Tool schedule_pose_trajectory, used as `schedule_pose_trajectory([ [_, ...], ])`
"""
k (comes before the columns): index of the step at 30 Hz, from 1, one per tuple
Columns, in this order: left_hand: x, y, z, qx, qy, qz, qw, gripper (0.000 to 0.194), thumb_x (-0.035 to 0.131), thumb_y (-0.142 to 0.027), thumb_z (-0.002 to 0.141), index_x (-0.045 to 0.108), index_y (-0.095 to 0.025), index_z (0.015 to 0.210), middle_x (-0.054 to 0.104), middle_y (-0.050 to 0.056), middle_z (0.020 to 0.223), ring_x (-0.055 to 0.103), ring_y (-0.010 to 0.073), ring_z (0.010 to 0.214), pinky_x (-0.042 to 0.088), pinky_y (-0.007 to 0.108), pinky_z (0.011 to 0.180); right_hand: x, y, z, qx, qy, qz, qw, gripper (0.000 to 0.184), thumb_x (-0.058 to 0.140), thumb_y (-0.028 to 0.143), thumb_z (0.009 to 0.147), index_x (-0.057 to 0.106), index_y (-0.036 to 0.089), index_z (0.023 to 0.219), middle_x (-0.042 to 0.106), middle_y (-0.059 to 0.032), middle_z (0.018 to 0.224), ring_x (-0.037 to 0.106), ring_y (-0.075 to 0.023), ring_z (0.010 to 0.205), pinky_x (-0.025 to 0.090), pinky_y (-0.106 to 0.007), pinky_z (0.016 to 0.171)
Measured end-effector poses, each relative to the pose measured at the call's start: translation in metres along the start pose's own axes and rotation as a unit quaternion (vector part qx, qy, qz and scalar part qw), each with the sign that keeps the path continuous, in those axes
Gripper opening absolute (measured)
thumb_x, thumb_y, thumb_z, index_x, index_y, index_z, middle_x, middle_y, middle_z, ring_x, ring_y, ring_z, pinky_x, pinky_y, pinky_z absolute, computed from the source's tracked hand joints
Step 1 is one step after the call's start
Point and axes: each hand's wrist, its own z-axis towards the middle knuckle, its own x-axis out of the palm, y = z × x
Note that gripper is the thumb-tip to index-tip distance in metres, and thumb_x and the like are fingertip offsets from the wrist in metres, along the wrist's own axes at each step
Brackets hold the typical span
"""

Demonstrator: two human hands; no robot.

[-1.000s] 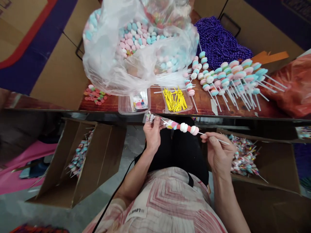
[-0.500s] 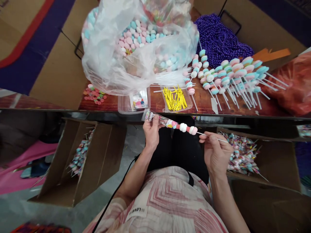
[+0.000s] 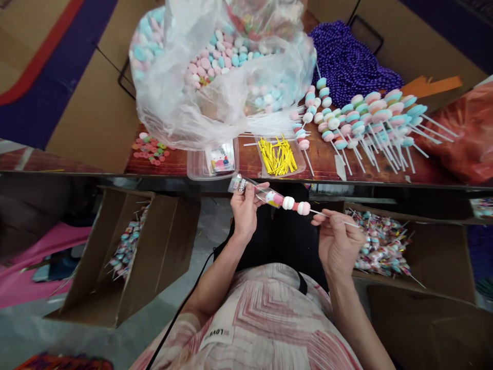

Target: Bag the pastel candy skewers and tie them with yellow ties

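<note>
Over my lap, my left hand point(image 3: 243, 209) is closed around a clear printed wrapper bag point(image 3: 254, 190) whose open end covers the tip of a marshmallow skewer point(image 3: 296, 206). My right hand point(image 3: 336, 237) pinches the thin white stick of that skewer near its bare end. A white and a pink marshmallow sit just outside the bag's mouth. The skewer lies almost level, a little below the table's front edge.
On the wooden table point(image 3: 327, 164) lie a big clear bag of pastel marshmallows point(image 3: 227, 77), a row of finished skewers point(image 3: 365, 123), purple beads point(image 3: 346, 61), a tray of yellow twist ties point(image 3: 278, 156) and a tray of stickers point(image 3: 215, 162). Cardboard boxes with wrapped skewers stand left point(image 3: 127, 246) and right point(image 3: 385, 246).
The skewer has slid a little farther into the wrapper bag. Both hands have shifted slightly left and closer together.
</note>
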Motion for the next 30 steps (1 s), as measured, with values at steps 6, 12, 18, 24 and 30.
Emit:
schedule_pose_trajectory([
  [6,0.004,0.000,-0.005,-0.023,-0.018,-0.008,1.000,0.045,0.075,-0.057,0.076,0.054,-0.019,0.089,0.079,0.009,0.094,0.076,0.0192,0.078,0.058,0.027,0.067,0.000,-0.006,-0.005,0.005,0.034,-0.026,0.999,0.008,0.079,0.027,0.080,0.079,0.020,0.085,0.077,-0.0022,0.076,0.073,-0.0147,0.065,0.061,-0.027,0.062],
  [12,0.003,-0.004,-0.006,-0.035,0.020,-0.024,0.999,0.045,0.077,-0.054,0.076,0.051,-0.020,0.089,0.079,0.010,0.098,0.076,0.0264,0.097,0.057,0.039,0.087,-0.015,0.002,-0.002,0.034,0.132,-0.190,0.972,0.010,0.078,0.024,0.080,0.080,0.022,0.090,0.078,-0.0032,0.079,0.074,-0.0168,0.068,0.060,-0.029,0.068],
  [18,0.003,-0.001,-0.008,-0.040,0.036,-0.041,0.998,0.043,0.076,-0.052,0.078,0.050,-0.020,0.086,0.079,0.010,0.100,0.072,0.0292,0.109,0.053,0.044,0.097,-0.023,0.014,0.008,0.018,0.229,-0.339,0.913,0.012,0.071,0.029,0.084,0.079,0.020,0.086,0.075,-0.0019,0.072,0.064,-0.0131,0.054,0.050,-0.025,0.052],
  [24,0.005,0.001,-0.009,-0.037,0.053,-0.044,0.997,0.040,0.075,-0.050,0.080,0.051,-0.020,0.089,0.078,0.010,0.101,0.071,0.0298,0.110,0.053,0.044,0.096,-0.019,0.003,-0.001,-0.075,0.291,-0.386,0.872,0.018,0.061,0.027,0.090,0.077,0.021,0.097,0.077,-0.0046,0.086,0.068,-0.0161,0.073,0.051,-0.028,0.069],
  [30,0.003,-0.001,-0.009,-0.051,0.080,-0.038,0.995,0.039,0.077,-0.049,0.079,0.054,-0.019,0.091,0.077,0.009,0.100,0.074,0.0289,0.101,0.055,0.041,0.090,-0.009,-0.012,-0.019,0.143,0.241,-0.208,0.937,0.021,0.063,0.035,0.089,0.073,0.017,0.087,0.045,0.0049,0.053,0.036,-0.0074,0.046,0.024,-0.023,0.045],
])
